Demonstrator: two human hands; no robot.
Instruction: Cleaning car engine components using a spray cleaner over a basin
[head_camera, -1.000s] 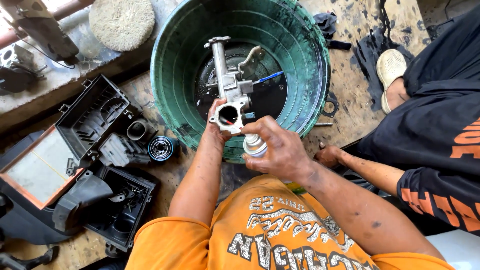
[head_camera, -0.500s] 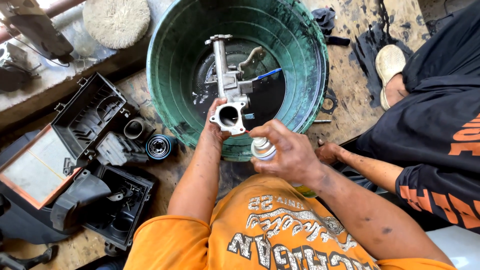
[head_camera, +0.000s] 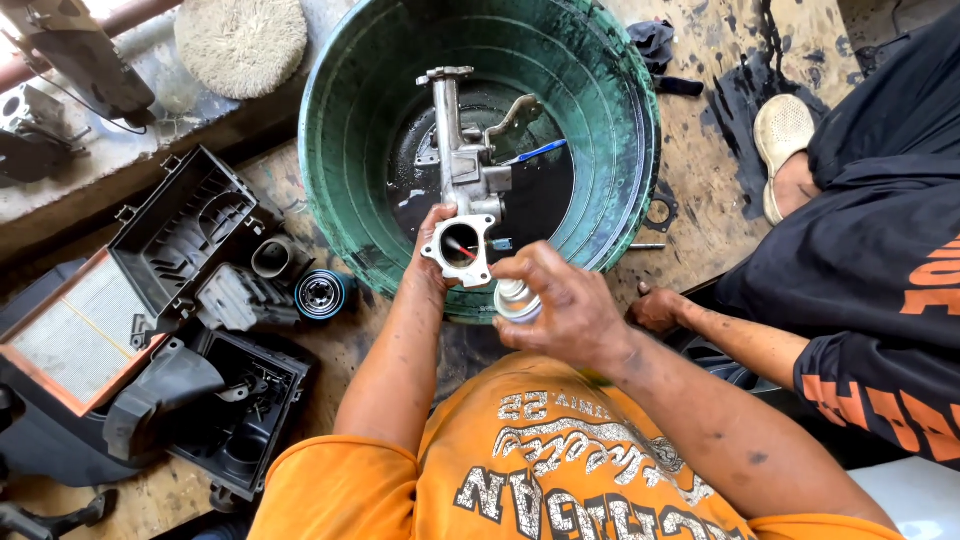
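My left hand (head_camera: 432, 252) grips the lower flange of a long silver metal engine part (head_camera: 455, 160), holding it over a large green basin (head_camera: 350, 120). The part's round opening faces me, and a thin red straw pokes into it. My right hand (head_camera: 560, 305) is wrapped around a white spray can (head_camera: 515, 300), its nozzle aimed at that opening. Dark liquid and a blue-handled brush (head_camera: 535, 152) lie in the basin's bottom.
At the left lie a black air filter housing (head_camera: 180, 235), an orange-framed filter (head_camera: 75, 330), a blue oil filter (head_camera: 320, 293) and other black plastic parts. Another person in dark clothes sits at the right, with a hand (head_camera: 655, 308) on the floor and a shoe (head_camera: 782, 135) beyond.
The spray can has come closer to the part's opening, and its red straw now reaches inside. The part stays held over the basin.
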